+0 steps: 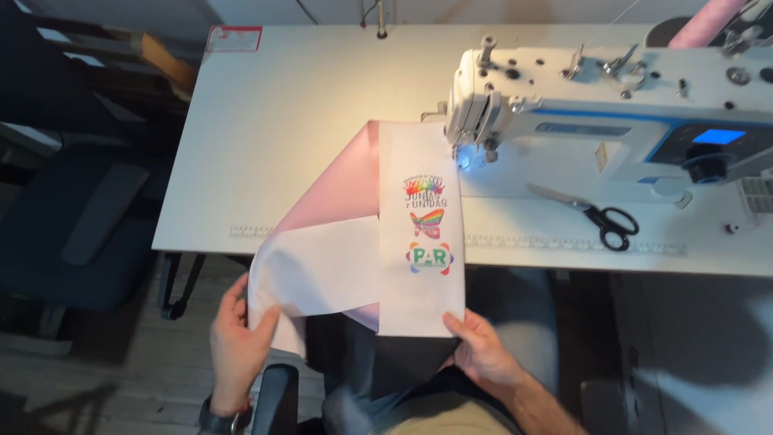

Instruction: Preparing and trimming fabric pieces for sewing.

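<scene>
Head view shows a white surface (266,121) with a white sewing machine (612,97) on its right side. A long white cloth strip (419,234) with bright colored prints runs from under the machine's needle, over the near edge of the surface, and down toward the person's lap. A pink cloth (338,193) lies under the strip and sticks out to the left, folded back so its white side shows near the bottom. The left hand (237,346) is curled around the left edge of the folded cloth, thumb on top, holding it. The right hand (483,350) pinches the bottom right corner of the strip, thumb on top. Both hands are below the near edge of the surface, well apart from each other. Black scissors (592,213) lie on the surface to the right of the strip, near it but not touching. A pink roll (708,20) sits behind the machine at the top right. The left half of the surface is bare. A dark chair (80,225) stands off to the left on the wood floor (113,379).
</scene>
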